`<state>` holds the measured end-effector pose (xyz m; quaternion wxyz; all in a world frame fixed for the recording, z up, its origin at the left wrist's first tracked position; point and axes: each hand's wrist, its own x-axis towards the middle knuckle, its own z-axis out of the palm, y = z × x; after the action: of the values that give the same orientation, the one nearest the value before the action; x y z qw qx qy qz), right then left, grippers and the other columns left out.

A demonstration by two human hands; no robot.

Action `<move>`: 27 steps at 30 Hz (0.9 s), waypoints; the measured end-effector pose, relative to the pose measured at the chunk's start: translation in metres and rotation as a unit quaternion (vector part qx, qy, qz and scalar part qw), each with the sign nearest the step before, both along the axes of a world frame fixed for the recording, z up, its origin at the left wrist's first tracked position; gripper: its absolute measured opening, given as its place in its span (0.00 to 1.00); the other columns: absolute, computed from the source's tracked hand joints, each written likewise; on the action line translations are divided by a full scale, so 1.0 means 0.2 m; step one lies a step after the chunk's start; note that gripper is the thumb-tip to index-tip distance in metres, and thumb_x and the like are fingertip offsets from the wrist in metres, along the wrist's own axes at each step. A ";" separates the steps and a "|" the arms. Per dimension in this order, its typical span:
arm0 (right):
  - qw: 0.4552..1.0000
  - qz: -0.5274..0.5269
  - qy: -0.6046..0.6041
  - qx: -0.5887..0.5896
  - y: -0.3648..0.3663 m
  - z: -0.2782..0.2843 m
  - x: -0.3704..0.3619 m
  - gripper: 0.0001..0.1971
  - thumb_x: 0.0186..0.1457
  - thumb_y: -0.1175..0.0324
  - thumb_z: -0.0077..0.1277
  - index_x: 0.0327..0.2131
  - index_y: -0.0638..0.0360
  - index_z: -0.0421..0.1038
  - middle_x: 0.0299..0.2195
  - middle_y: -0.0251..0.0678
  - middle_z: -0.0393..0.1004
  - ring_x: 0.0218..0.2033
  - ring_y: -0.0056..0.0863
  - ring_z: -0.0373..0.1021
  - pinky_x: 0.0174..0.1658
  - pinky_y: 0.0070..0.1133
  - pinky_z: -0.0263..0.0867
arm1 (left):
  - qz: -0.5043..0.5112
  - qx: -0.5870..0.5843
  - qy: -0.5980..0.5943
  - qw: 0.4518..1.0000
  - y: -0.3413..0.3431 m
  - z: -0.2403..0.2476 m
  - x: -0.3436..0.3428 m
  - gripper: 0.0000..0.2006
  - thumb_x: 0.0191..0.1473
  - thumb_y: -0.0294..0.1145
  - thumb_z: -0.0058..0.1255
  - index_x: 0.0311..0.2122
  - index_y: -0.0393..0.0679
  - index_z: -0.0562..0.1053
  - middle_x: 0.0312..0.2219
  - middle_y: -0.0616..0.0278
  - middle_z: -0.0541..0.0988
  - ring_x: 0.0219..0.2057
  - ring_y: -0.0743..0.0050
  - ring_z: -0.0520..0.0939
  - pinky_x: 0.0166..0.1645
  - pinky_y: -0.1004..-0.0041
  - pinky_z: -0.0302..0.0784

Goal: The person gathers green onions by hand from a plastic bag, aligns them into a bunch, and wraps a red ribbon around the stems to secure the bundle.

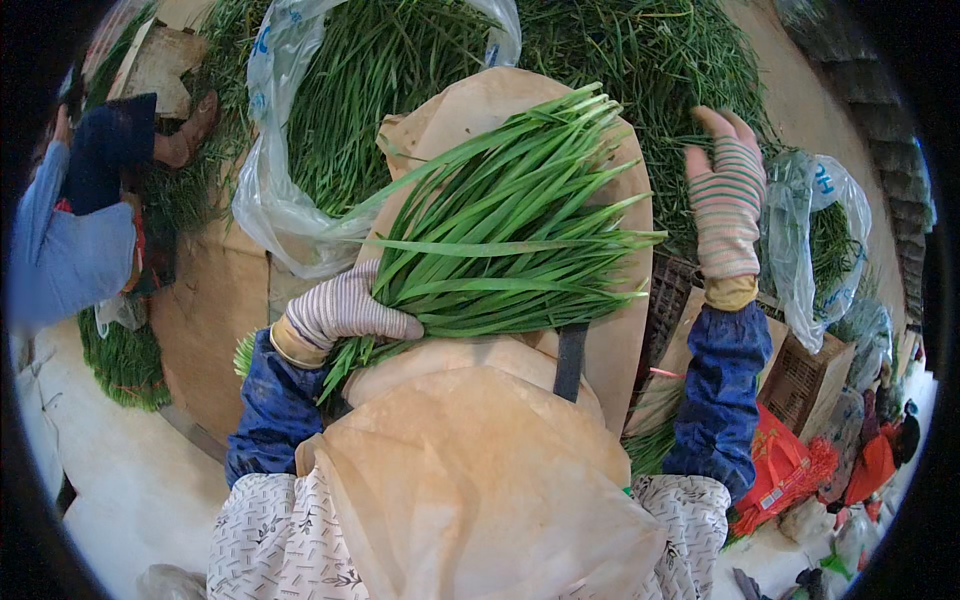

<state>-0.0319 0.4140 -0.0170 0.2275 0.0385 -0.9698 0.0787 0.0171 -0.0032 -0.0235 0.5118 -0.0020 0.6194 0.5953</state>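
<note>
Green garlic chives form a loose bunch (500, 240) that lies across the tan sheet (632, 190) over the person's lap, its pale stem ends pointing right and its leaves trailing left and near. At the near left edge of the bunch, the left hand (335, 308), in a striped knit glove, has its fingers closed around the leaves, with some leaf ends sticking out below the grip. Well apart from the bunch, to the right, the right hand (728, 195) is raised in a matching glove, its fingers spread wide and holding nothing. Beyond it spreads a heap of loose greens (640, 55). On the far side of the lap, a clear plastic bag (275, 215) is folded open around more long chives (365, 100). A second clear bag (792, 245) stands just right of the right wrist, with a brown crate (805, 375) and a red bag (775, 460) nearer. A dark strap (571, 360) lies at the near edge of the bunch, above the tan apron (490, 470). Off to the left, near a brown cardboard sheet (205, 330), are a chive bundle (125, 365) and a co-worker's blue sleeve (75, 255).
</note>
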 end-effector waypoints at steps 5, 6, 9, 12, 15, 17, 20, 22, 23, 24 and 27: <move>0.945 0.233 -0.115 -0.200 -0.29 0.07 -0.09 0.16 0.45 0.61 0.60 0.37 0.57 0.77 0.46 0.46 0.73 0.48 0.46 0.68 0.52 0.33 0.64 | -0.006 -0.007 -0.032 0.999 -0.01 -0.01 0.00 0.44 0.36 0.25 0.71 0.61 0.41 0.61 0.53 0.63 0.72 0.53 0.73 0.69 0.59 0.70 0.63; 0.952 0.220 -0.099 -0.189 -0.30 0.06 -0.12 0.17 0.44 0.60 0.61 0.38 0.57 0.77 0.46 0.46 0.73 0.48 0.46 0.67 0.52 0.33 0.64 | -0.006 -0.008 -0.033 0.999 -0.01 -0.01 0.00 0.47 0.35 0.24 0.72 0.62 0.41 0.59 0.55 0.63 0.71 0.55 0.72 0.68 0.62 0.70 0.61; 0.965 0.182 -0.118 -0.145 -0.34 0.07 -0.17 0.24 0.40 0.53 0.64 0.40 0.57 0.77 0.46 0.48 0.73 0.48 0.48 0.68 0.53 0.35 0.64 | -0.016 0.013 -0.002 1.000 -0.01 0.00 0.01 0.30 0.44 0.28 0.67 0.54 0.41 0.71 0.43 0.64 0.80 0.42 0.78 0.77 0.51 0.74 0.72; 0.977 0.147 -0.138 -0.074 -0.39 0.06 -0.20 0.27 0.36 0.51 0.66 0.39 0.57 0.77 0.46 0.48 0.73 0.48 0.48 0.68 0.52 0.35 0.64 | -0.017 0.010 -0.029 0.999 -0.02 -0.01 0.00 0.39 0.39 0.25 0.69 0.59 0.41 0.65 0.50 0.64 0.75 0.49 0.75 0.73 0.56 0.72 0.68; 0.982 0.108 -0.151 -0.041 -0.37 0.06 -0.17 0.29 0.33 0.50 0.67 0.38 0.60 0.76 0.47 0.49 0.72 0.49 0.48 0.68 0.53 0.35 0.64 | -0.086 -0.044 -0.012 0.995 0.02 0.05 -0.04 0.29 0.44 0.29 0.67 0.54 0.40 0.71 0.45 0.64 0.79 0.45 0.78 0.76 0.52 0.74 0.71; 0.980 0.136 -0.131 -0.056 -0.38 0.05 -0.16 0.29 0.34 0.49 0.67 0.38 0.61 0.76 0.48 0.50 0.72 0.49 0.48 0.68 0.54 0.35 0.63 | -0.049 0.036 -0.031 0.998 0.01 0.05 -0.04 0.29 0.45 0.28 0.66 0.54 0.39 0.70 0.46 0.64 0.79 0.45 0.78 0.76 0.52 0.74 0.72; 0.976 0.170 -0.119 -0.066 -0.42 0.04 -0.18 0.29 0.37 0.48 0.65 0.38 0.62 0.77 0.48 0.50 0.72 0.49 0.49 0.67 0.54 0.35 0.63 | -0.042 0.065 -0.042 0.996 -0.02 0.01 -0.03 0.32 0.43 0.26 0.67 0.56 0.40 0.69 0.46 0.65 0.78 0.45 0.77 0.76 0.51 0.73 0.73; 0.976 0.158 -0.148 -0.032 -0.43 0.03 -0.19 0.29 0.39 0.47 0.63 0.38 0.62 0.78 0.48 0.49 0.72 0.49 0.50 0.67 0.54 0.36 0.63 | -0.036 0.051 -0.073 0.995 -0.01 0.02 -0.03 0.37 0.38 0.24 0.69 0.57 0.41 0.67 0.45 0.66 0.78 0.45 0.76 0.75 0.50 0.73 0.73; 0.976 0.140 -0.168 0.014 -0.41 0.02 -0.18 0.29 0.40 0.45 0.61 0.39 0.61 0.78 0.47 0.48 0.72 0.48 0.49 0.67 0.52 0.36 0.63 | -0.005 0.020 -0.093 0.995 0.00 0.07 -0.03 0.38 0.37 0.24 0.70 0.57 0.41 0.67 0.44 0.66 0.79 0.43 0.77 0.76 0.47 0.73 0.75; 0.969 0.152 -0.191 -0.037 -0.41 0.02 -0.19 0.27 0.41 0.47 0.62 0.39 0.61 0.78 0.46 0.47 0.72 0.47 0.47 0.68 0.52 0.35 0.63 | -0.022 0.011 -0.083 0.996 0.01 0.06 -0.04 0.39 0.36 0.24 0.70 0.57 0.41 0.67 0.44 0.66 0.79 0.43 0.77 0.76 0.47 0.73 0.75; 0.839 0.172 -0.312 -0.412 -0.45 0.09 -0.15 0.18 0.47 0.60 0.62 0.38 0.62 0.77 0.41 0.40 0.71 0.43 0.36 0.68 0.47 0.25 0.64 | -0.049 -0.007 -0.080 0.996 0.02 0.05 -0.05 0.38 0.36 0.24 0.70 0.57 0.40 0.67 0.45 0.64 0.78 0.44 0.77 0.76 0.47 0.73 0.75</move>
<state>-0.0623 0.3235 0.0005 -0.1090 0.0806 -0.8454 0.5167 0.0065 0.0000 -0.0135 0.5884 -0.0230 0.5796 0.5633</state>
